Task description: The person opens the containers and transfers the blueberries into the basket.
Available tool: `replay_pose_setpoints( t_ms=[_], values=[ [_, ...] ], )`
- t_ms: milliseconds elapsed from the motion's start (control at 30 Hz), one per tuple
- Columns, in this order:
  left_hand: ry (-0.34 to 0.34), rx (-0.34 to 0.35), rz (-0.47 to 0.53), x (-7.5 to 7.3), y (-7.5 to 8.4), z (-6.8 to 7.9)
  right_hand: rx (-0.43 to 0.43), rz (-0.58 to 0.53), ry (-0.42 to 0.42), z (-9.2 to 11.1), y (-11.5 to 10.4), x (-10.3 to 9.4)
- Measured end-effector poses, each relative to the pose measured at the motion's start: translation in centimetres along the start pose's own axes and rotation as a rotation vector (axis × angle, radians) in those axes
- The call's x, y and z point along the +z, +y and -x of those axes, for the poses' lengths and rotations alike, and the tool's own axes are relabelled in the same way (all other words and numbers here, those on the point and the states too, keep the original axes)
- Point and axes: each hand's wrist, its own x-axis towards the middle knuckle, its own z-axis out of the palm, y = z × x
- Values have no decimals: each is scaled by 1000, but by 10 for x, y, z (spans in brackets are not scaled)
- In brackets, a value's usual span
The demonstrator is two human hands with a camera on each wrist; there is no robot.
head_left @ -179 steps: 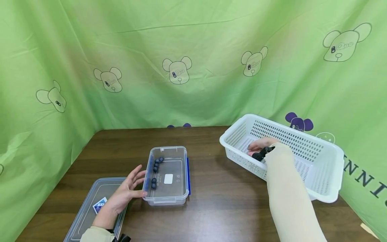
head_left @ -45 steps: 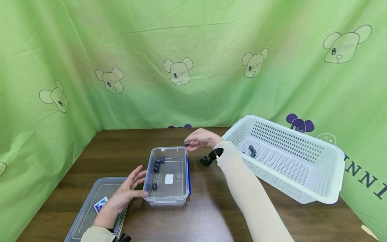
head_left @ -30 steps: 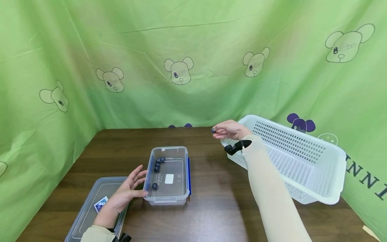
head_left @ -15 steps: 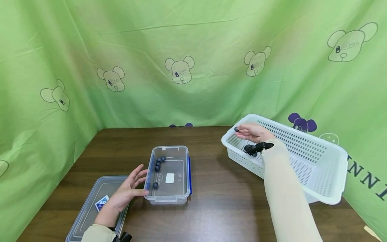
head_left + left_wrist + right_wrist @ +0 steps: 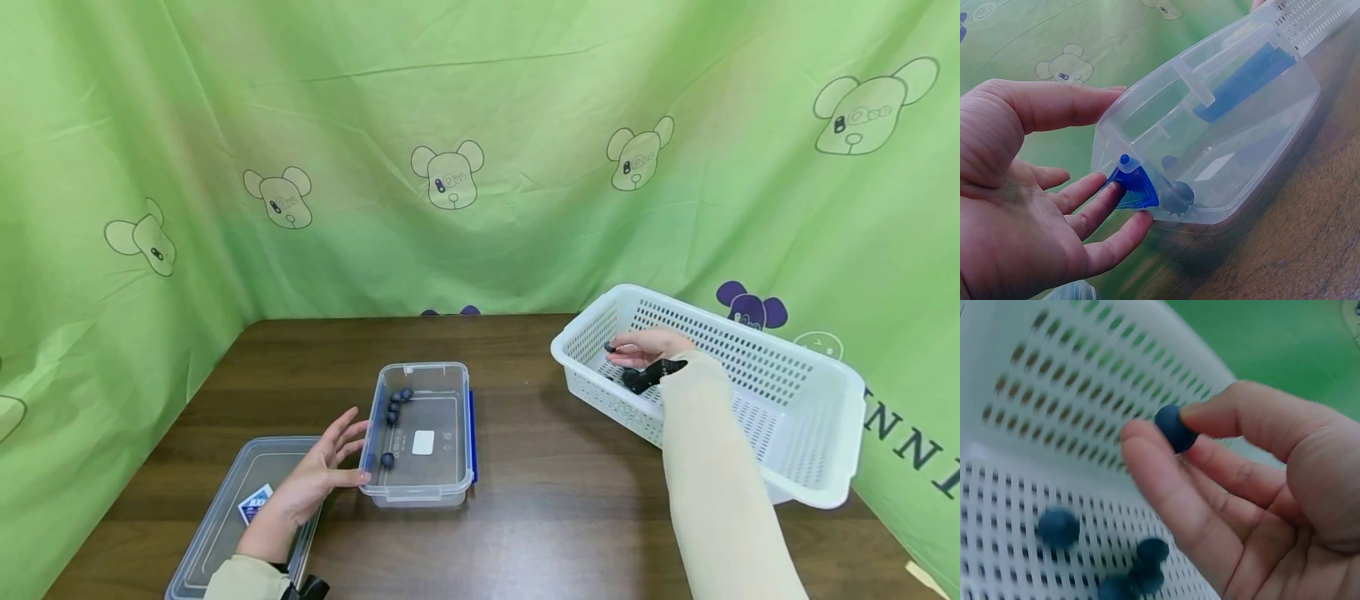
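My right hand (image 5: 651,343) is inside the white perforated basket (image 5: 817,408), above its floor. Between thumb and fingertip it pinches a blueberry (image 5: 1175,430), seen closely in the right wrist view. Several more blueberries (image 5: 1059,528) lie on the basket floor below. At the left, my left hand (image 5: 309,479) rests against the side of a clear plastic container (image 5: 442,417). Its thumb touches the rim, and its loosely extended fingers touch a blue side latch (image 5: 1139,189). Inside the container several blueberries (image 5: 393,407) lie along the left wall.
A clear lid (image 5: 217,542) with a blue-and-white label (image 5: 255,503) lies under my left forearm. A second blue latch (image 5: 473,437) hangs on the container's right side. Brown wooden tabletop (image 5: 540,517) separates container and basket. Green printed cloth (image 5: 540,242) hangs behind.
My right hand has carried a blueberry from beside the container rightward and down into the basket. The container holds one blueberry fewer than six seconds ago. My left hand has stayed in place.
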Motion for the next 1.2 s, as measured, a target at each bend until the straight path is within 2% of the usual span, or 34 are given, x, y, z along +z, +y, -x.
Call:
replay_pose_setpoints(
  t_ms=[133,233,333,433,667,733,800,933,1033,1067,1200],
  values=[
    [2,-1,1,-1,0,0,57,145,28,0,8,-4],
    [0,-2,0,-1,0,0,52,258,62,4,13,-8],
    [-2,-2,-2,-1,1,1,33,454,98,9,16,-10],
    [-1,-3,-5,-1,1,0,40,586,123,12,15,-9],
    [7,-6,-6,-1,0,0,29,786,70,18,12,-6],
    [9,-6,-8,-1,0,0,29,766,80,17,13,-7],
    [6,-4,-9,-1,0,0,25,665,85,15,14,-8],
    [-3,1,-15,0,2,1,25,343,55,7,10,-7],
    [-4,4,-17,0,2,1,4,197,-25,2,-1,-1],
    [-4,4,-17,0,2,1,-7,163,-45,1,-5,2],
    [1,-3,-6,0,0,0,-98,144,-96,1,-18,17]
  ],
)
